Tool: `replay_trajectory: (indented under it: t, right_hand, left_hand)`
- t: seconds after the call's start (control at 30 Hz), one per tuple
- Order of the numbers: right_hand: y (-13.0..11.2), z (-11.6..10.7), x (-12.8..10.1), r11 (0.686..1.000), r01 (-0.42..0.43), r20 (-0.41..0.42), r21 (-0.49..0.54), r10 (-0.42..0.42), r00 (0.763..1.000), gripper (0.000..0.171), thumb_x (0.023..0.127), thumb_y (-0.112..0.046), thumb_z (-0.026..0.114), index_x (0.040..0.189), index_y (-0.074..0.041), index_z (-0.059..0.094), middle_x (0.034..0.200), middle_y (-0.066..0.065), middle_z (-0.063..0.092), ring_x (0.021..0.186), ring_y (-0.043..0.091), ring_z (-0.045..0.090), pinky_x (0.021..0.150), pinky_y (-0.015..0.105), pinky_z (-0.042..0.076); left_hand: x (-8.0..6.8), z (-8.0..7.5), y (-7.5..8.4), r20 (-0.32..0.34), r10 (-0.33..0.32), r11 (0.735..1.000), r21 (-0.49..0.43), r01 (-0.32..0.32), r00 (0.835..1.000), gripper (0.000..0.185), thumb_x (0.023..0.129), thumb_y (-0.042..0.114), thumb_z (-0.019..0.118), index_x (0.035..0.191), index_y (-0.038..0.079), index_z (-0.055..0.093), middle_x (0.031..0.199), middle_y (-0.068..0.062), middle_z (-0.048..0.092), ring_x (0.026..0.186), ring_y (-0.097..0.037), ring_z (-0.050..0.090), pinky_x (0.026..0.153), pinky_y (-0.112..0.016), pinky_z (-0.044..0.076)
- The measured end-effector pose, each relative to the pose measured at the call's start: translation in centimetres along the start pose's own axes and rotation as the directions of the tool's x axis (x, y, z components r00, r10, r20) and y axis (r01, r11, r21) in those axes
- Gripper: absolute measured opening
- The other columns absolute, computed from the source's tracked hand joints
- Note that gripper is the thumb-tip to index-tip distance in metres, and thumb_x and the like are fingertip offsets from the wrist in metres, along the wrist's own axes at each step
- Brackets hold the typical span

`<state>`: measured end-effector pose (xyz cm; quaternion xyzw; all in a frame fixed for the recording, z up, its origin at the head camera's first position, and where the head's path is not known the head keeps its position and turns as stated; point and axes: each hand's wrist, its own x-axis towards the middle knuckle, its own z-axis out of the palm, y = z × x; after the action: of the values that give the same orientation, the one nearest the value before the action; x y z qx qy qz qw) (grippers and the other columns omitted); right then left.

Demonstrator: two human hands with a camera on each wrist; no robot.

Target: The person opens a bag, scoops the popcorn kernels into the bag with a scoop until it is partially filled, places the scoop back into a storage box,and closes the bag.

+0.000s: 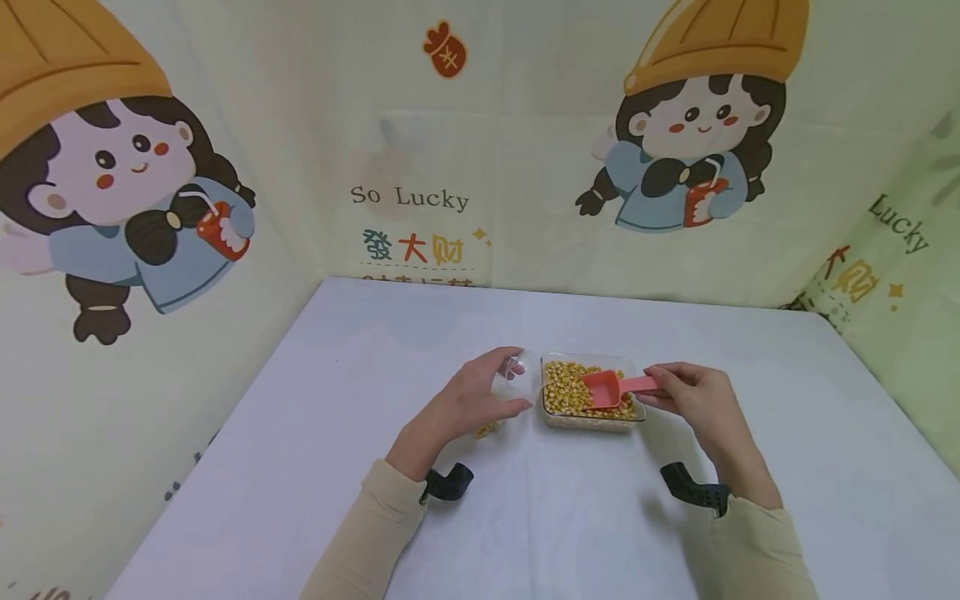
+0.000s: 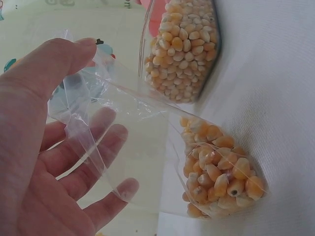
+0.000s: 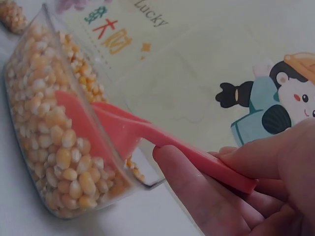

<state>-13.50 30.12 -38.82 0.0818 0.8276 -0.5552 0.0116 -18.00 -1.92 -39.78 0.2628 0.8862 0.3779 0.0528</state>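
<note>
A clear rectangular tray (image 1: 628,367) of corn kernels (image 1: 567,387) sits mid-table. My right hand (image 1: 693,400) pinches the handle of a pink scoop (image 1: 611,387), whose bowl lies in the kernels (image 3: 64,157); the scoop (image 3: 123,132) dips over the tray's wall (image 3: 47,14). My left hand (image 1: 472,400) holds a clear plastic bag (image 2: 147,147) by its mouth just left of the tray, thumb on one side and fingers (image 2: 93,162) behind the film. The bag's bottom holds some corn (image 2: 216,172) and rests on the table.
A white tablecloth (image 1: 525,517) covers the table. Cartoon-printed backdrop walls (image 1: 420,167) close in the left, back and right sides. A black wrist strap (image 1: 448,483) sits on each forearm.
</note>
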Motion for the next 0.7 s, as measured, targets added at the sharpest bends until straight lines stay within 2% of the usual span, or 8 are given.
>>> replay_trajectory:
  t: [0.2,0.3,0.43,0.53,0.7]
  right_hand:
    - [-0.1,-0.2,-0.4,0.997,0.029,-0.011,0.074,-0.029,1.000,0.051,0.103,-0.029,0.052,0.135,0.011,0.049,0.116,0.013,0.066,0.088,0.009,0.075,0.081,0.024,0.057]
    - [-0.3,0.0,-0.5,0.997,0.035,-0.020,0.073,-0.033,0.999,0.051,0.103,-0.029,0.052,0.135,0.011,0.050,0.118,0.018,0.065,0.087,0.009,0.074,0.080,0.024,0.057]
    - [-0.5,0.5,-0.3,1.000,0.025,-0.051,0.002,-0.025,0.998,0.048,0.104,-0.029,0.050,0.133,0.009,0.054,0.125,0.028,0.061,0.084,0.007,0.074,0.078,0.021,0.057]
    - [-0.5,0.8,-0.1,0.999,0.011,-0.078,-0.036,-0.014,0.997,0.046,0.104,-0.028,0.050,0.132,0.008,0.055,0.126,0.029,0.060,0.083,0.006,0.074,0.076,0.019,0.057]
    - [-0.1,0.6,0.1,1.000,-0.006,-0.051,0.031,0.007,0.999,0.048,0.104,-0.030,0.050,0.134,0.007,0.053,0.127,0.027,0.059,0.086,0.008,0.074,0.079,0.021,0.056]
  left_hand:
    - [0.1,0.1,-0.1,0.004,-0.008,1.000,0.003,0.008,1.000,0.074,0.085,0.034,0.077,0.147,0.017,0.041,0.127,-0.005,0.066,0.116,-0.021,0.059,0.098,-0.041,0.052]
    - [0.2,0.1,-0.1,0.004,-0.010,1.000,0.008,0.010,1.000,0.074,0.085,0.035,0.077,0.147,0.018,0.041,0.127,-0.004,0.065,0.116,-0.019,0.059,0.098,-0.040,0.052]
    - [0.2,0.1,-0.1,0.003,-0.008,1.000,0.011,0.008,1.000,0.074,0.085,0.035,0.077,0.148,0.018,0.041,0.127,-0.003,0.066,0.116,-0.018,0.059,0.097,-0.039,0.052]
    - [0.2,0.1,-0.2,0.003,-0.004,1.000,0.006,0.004,1.000,0.074,0.085,0.034,0.077,0.148,0.017,0.041,0.127,-0.003,0.066,0.116,-0.019,0.059,0.098,-0.040,0.052]
    - [0.2,0.1,-0.1,0.002,0.000,1.000,0.003,0.000,1.000,0.073,0.085,0.034,0.077,0.147,0.017,0.042,0.126,-0.004,0.066,0.116,-0.021,0.060,0.097,-0.041,0.052]
